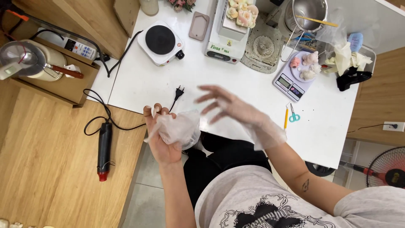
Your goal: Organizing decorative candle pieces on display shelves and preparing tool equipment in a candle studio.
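Note:
My left hand (159,135) is bare and grips a crumpled clear plastic glove (180,128) just off the front edge of the white table (139,84). My right hand (228,105) wears a clear plastic glove. Its fingers are spread and blurred, and it hovers over the table edge just right of the held glove, holding nothing. A loose black plug (179,91) lies on the table just beyond my left hand.
On the table: a small electric hotplate (161,41), a white machine (224,44), a digital scale (292,82) with pale moulded pieces, a steel pot (304,14), scissors (294,115) and a yellow pencil (286,117). A black heat gun (104,148) lies on the wooden bench at left.

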